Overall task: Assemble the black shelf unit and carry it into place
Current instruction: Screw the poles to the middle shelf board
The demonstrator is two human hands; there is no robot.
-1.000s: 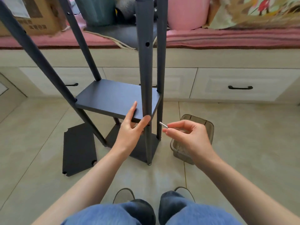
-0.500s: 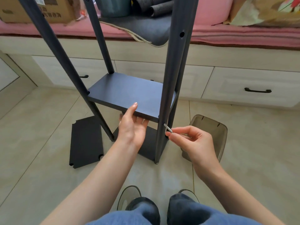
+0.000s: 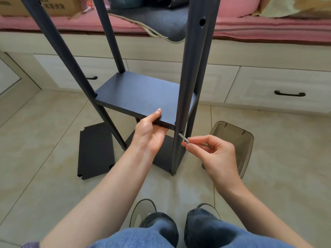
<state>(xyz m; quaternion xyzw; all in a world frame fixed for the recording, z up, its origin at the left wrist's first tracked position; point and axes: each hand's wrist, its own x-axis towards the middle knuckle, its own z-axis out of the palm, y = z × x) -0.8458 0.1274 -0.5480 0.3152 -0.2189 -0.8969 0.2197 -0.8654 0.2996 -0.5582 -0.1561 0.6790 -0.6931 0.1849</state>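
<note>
The black shelf unit stands on the tiled floor with several upright poles; the near right pole runs down the middle of the view. A black shelf board sits between the poles at mid height. My left hand grips the board's front edge, thumb on top and fingers underneath. My right hand pinches a small silver screw, whose tip is at a hole in the near right pole just below the board. A lower board lies near the pole feet.
A loose black board lies flat on the floor at the left. A smoky clear plastic bin stands right of the unit. Behind is a white drawer bench with a pink cushion. My knees and shoes fill the bottom edge.
My left hand left the near pole and took hold of the shelf board's front edge. My right hand brought the screw up to the hole in the pole. The view moved closer.
</note>
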